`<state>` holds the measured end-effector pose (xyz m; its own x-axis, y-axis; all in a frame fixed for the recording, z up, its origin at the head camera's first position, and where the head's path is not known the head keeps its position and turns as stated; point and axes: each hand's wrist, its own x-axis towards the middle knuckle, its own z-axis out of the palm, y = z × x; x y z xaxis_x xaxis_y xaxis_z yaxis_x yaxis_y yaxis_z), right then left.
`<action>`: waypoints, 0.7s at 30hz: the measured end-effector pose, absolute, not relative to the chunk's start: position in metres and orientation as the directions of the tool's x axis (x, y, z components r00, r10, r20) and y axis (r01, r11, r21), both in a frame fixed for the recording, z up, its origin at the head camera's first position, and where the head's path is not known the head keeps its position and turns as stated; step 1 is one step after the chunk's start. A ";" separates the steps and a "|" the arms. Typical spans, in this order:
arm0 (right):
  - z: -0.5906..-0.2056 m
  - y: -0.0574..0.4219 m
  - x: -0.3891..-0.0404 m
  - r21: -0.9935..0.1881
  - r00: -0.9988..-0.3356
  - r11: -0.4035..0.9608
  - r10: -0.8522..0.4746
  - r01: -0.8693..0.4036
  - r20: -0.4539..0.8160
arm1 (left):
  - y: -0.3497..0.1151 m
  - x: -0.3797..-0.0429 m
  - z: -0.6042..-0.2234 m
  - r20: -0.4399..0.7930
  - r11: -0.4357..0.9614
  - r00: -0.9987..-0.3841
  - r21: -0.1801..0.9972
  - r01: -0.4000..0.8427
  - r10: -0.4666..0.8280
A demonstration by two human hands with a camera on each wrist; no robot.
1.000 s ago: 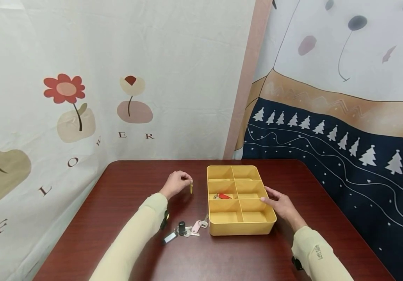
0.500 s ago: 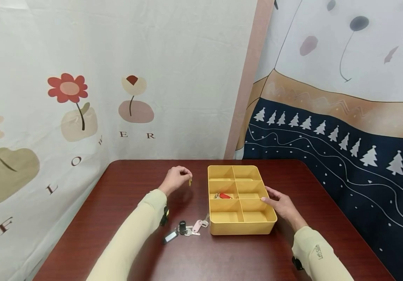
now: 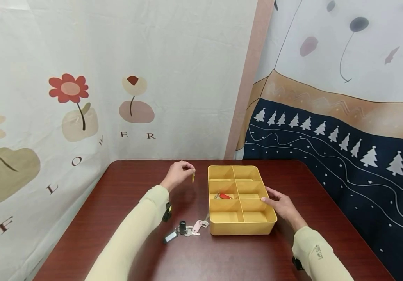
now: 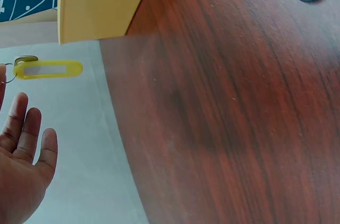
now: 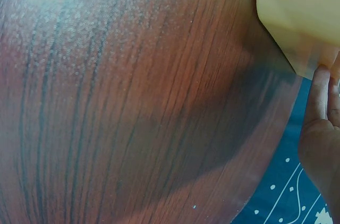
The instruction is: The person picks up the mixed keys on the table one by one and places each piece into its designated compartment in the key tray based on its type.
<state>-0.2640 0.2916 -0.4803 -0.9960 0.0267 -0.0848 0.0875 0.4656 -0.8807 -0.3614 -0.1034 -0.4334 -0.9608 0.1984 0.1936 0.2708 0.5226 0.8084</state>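
Note:
In the head view my left hand (image 3: 178, 174) is raised over the table left of the yellow divided box (image 3: 242, 228). Its thumb and fingertips pinch the ring of a yellow key tag (image 4: 50, 69), which has a small key partly showing behind it. The other fingers spread loosely in the left wrist view. At the box's right side, my right hand (image 3: 283, 206) holds the wall, thumb over the rim and fingers (image 5: 319, 94) along the outside. A red key tag (image 3: 225, 196) with metal keys lies in the middle left compartment. The other compartments show nothing in them.
Left of the box's near corner, several keys lie on the brown table (image 3: 236, 257) with a grey-framed tag (image 3: 170, 237), a black key head (image 3: 182, 227) and a pink tag (image 3: 197, 226). Printed cloths (image 3: 187, 78) hang behind and to the right.
My left hand has risen and moved farther over the table, with a slight shift right, carrying the yellow key tag. The right hand and the box stay in place.

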 end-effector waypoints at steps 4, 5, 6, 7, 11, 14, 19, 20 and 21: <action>-0.480 0.291 -0.264 -0.884 -0.995 0.459 0.027 0.093 -0.091 | -0.099 -0.362 -0.428 0.203 0.521 -0.958 0.806 0.280 0.202; -0.480 0.291 -0.264 -0.884 -0.995 0.458 0.027 0.094 -0.091 | -0.098 -0.362 -0.426 0.202 0.517 -0.958 0.809 0.280 0.202; -0.480 0.291 -0.264 -0.884 -0.995 0.458 0.028 0.094 -0.092 | -0.097 -0.362 -0.425 0.199 0.513 -0.959 0.813 0.277 0.202; -0.480 0.291 -0.264 -0.883 -0.996 0.459 0.026 0.092 -0.090 | -0.095 -0.362 -0.423 0.195 0.507 -0.960 0.817 0.273 0.203; -0.481 0.291 -0.265 -0.881 -0.996 0.464 0.025 0.092 -0.091 | -0.090 -0.363 -0.418 0.183 0.487 -0.961 0.833 0.264 0.208; -0.481 0.292 -0.265 -0.878 -0.996 0.469 0.025 0.092 -0.091 | -0.085 -0.363 -0.415 0.193 0.479 -0.957 0.833 0.276 0.216; -0.481 0.292 -0.265 -0.874 -0.996 0.478 0.023 0.084 -0.083 | -0.075 -0.364 -0.409 0.217 0.458 -0.951 0.838 0.297 0.219; -0.481 0.292 -0.265 -0.875 -0.996 0.477 0.026 0.086 -0.084 | -0.073 -0.364 -0.408 0.223 0.458 -0.950 0.836 0.301 0.218; -0.481 0.292 -0.266 -0.874 -0.996 0.477 0.029 0.088 -0.085 | -0.070 -0.365 -0.408 0.226 0.458 -0.949 0.835 0.304 0.218</action>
